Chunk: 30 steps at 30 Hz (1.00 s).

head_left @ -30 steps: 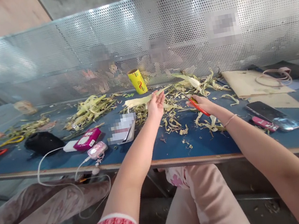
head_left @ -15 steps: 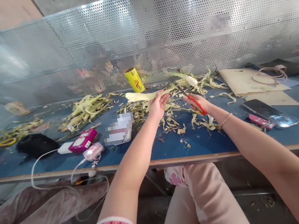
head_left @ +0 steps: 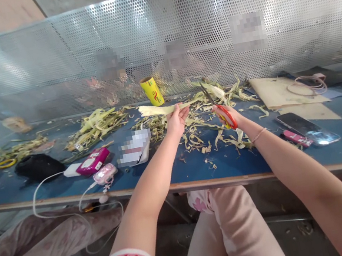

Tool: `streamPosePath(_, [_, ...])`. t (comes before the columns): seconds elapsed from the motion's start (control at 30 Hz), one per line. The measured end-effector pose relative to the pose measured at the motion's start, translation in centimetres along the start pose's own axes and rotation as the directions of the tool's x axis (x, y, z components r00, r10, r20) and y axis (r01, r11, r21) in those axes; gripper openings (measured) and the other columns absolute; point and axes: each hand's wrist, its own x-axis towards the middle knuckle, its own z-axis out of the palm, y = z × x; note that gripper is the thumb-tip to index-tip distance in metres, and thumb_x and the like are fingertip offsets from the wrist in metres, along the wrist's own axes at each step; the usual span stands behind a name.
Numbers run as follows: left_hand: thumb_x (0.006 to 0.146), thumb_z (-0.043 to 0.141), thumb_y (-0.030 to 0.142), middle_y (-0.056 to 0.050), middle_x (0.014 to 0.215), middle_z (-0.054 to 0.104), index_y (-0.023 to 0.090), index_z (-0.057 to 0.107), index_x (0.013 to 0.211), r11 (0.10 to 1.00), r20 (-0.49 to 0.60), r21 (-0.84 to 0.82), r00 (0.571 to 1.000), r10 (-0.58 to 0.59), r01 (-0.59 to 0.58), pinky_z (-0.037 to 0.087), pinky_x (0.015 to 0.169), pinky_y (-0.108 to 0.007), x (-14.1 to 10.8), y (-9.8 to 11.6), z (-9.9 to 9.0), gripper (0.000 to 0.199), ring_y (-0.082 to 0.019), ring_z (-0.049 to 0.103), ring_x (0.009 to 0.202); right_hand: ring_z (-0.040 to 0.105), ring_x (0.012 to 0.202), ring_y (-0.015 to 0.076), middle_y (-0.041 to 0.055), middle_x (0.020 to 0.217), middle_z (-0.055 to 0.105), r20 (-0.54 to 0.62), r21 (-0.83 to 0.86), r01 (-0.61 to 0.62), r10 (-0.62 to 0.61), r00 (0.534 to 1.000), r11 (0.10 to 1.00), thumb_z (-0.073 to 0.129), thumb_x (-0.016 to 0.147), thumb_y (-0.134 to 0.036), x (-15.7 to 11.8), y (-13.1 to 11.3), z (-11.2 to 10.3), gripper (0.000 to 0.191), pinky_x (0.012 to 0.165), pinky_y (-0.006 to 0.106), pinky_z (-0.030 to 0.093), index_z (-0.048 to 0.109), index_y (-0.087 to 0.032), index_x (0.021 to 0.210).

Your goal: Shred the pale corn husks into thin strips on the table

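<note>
Blue tabletop [head_left: 218, 171] beneath, the pale husk [head_left: 156, 110] seems frayed.

perforated metal screen [head_left: 200, 30], glossy magenta box [head_left: 93, 161], matt black cloth pouch [head_left: 39, 167]

a blue table [head_left: 173, 176] crosses the middle of the frame, with scattered husk scraps [head_left: 197, 134] at centre and a leafy pile [head_left: 96, 125] left of them. a black pouch [head_left: 39, 167] and magenta box [head_left: 93, 162] lie at left, and tan sheets [head_left: 283, 88] and a dark phone [head_left: 297, 122] at right. a yellow roll [head_left: 152, 92] stands near the back edge, above centre.
</note>
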Motion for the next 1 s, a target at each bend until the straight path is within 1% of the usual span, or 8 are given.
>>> streamPosePath(0.1, [0.095, 0.048, 0.02, -0.005, 0.072, 0.071, 0.015, 0.063, 0.083, 1.0, -0.037, 0.002, 0.999, 0.009, -0.009, 0.052, 0.099, -0.033, 0.3, 0.2, -0.2, 0.019, -0.016, 0.072, 0.093, 0.036, 0.045, 0.008, -0.0058, 0.059, 0.038, 0.04, -0.076, 0.024, -0.021, 0.999, 0.997, 0.06, 0.075, -0.071, -0.5, -0.5, -0.1, 0.052, 0.044, 0.024, 0.027, 0.05, -0.021, 0.086])
streamPosePath(0.2, [0.095, 0.049, 0.021, -0.004, 0.068, 0.07, 0.015, 0.061, 0.082, 1.0, -0.066, 0.008, 0.998, 0.021, -0.021, 0.053, 0.095, -0.031, 0.8, 0.5, -0.6, 0.019, -0.016, 0.073, 0.087, 0.035, 0.045, 0.0084, -0.0058, 0.055, 0.038, 0.067, -0.192, 0.072, -0.06, 0.996, 0.979, 0.06, 0.073, -0.073, -1.0, -1.0, -0.2, 0.053, 0.046, 0.025, 0.029, 0.047, -0.022, 0.079])
streamPosePath(0.33, [0.094, 0.05, 0.022, -0.003, 0.063, 0.067, 0.015, 0.058, 0.079, 0.999, -0.101, 0.026, 0.994, 0.043, -0.04, 0.054, 0.089, -0.031, 1.5, 0.6, -1.0, 0.018, -0.014, 0.072, 0.075, 0.038, 0.05, 0.0099, -0.0046, 0.052, 0.039, 0.102, -0.355, 0.169, -0.141, 0.985, 0.92, 0.055, 0.073, -0.075, -1.1, -0.9, -0.4, 0.056, 0.051, 0.025, 0.032, 0.042, -0.021, 0.07])
streamPosePath(0.43, [0.094, 0.051, 0.023, 0.0, 0.057, 0.063, 0.016, 0.054, 0.077, 0.998, -0.132, 0.043, 0.99, 0.056, -0.05, 0.055, 0.083, -0.029, 1.8, 0.7, -1.2, 0.018, -0.013, 0.069, 0.065, 0.041, 0.053, 0.011, -0.0042, 0.053, 0.04, 0.146, -0.419, 0.237, -0.192, 0.97, 0.877, 0.052, 0.074, -0.075, -1.0, -0.6, -0.7, 0.055, 0.053, 0.025, 0.033, 0.046, -0.02, 0.071])
streamPosePath(0.57, [0.094, 0.051, 0.024, 0.002, 0.054, 0.06, 0.017, 0.051, 0.076, 0.995, -0.166, 0.087, 0.984, 0.07, -0.057, 0.054, 0.079, -0.027, 2.1, 0.8, -1.4, 0.019, -0.012, 0.067, 0.06, 0.044, 0.056, 0.0127, -0.0032, 0.054, 0.043, 0.225, -0.468, 0.285, -0.199, 0.954, 0.837, 0.05, 0.075, -0.074, -1.2, -0.8, -1.1, 0.055, 0.056, 0.026, 0.035, 0.051, -0.019, 0.077])
streamPosePath(0.7, [0.096, 0.045, 0.023, 0.002, 0.052, 0.058, 0.017, 0.051, 0.075, 0.989, -0.16, 0.119, 0.982, 0.105, -0.086, 0.052, 0.074, -0.024, 2.3, 0.9, -1.7, 0.022, -0.01, 0.064, 0.054, 0.047, 0.059, 0.0142, -0.0013, 0.058, 0.048, 0.283, -0.508, 0.307, -0.181, 0.942, 0.805, 0.049, 0.074, -0.075, -1.4, -1.1, -1.3, 0.058, 0.058, 0.027, 0.036, 0.054, -0.018, 0.081])
streamPosePath(0.9, [0.091, 0.056, 0.028, 0.002, 0.056, 0.061, 0.017, 0.054, 0.076, 0.986, -0.15, 0.146, 0.984, 0.097, -0.075, 0.051, 0.072, -0.022, 2.5, 0.7, -1.9, 0.019, -0.01, 0.066, 0.057, 0.043, 0.055, 0.0121, -0.0031, 0.054, 0.043, 0.255, -0.486, 0.282, -0.174, 0.951, 0.827, 0.047, 0.076, -0.075, -1.3, -0.8, -1.1, 0.056, 0.056, 0.026, 0.034, 0.051, -0.019, 0.076])
streamPosePath(1.0, [0.092, 0.055, 0.027, 0.002, 0.055, 0.061, 0.017, 0.054, 0.077, 0.982, -0.139, 0.168, 0.984, 0.109, -0.085, 0.052, 0.075, -0.022, 2.5, 0.6, -1.8, 0.017, -0.011, 0.067, 0.06, 0.042, 0.054, 0.0114, -0.0029, 0.054, 0.044, 0.234, -0.509, 0.273, -0.174, 0.957, 0.817, 0.048, 0.076, -0.076, -1.3, -0.8, -1.2, 0.057, 0.054, 0.026, 0.033, 0.048, -0.019, 0.072])
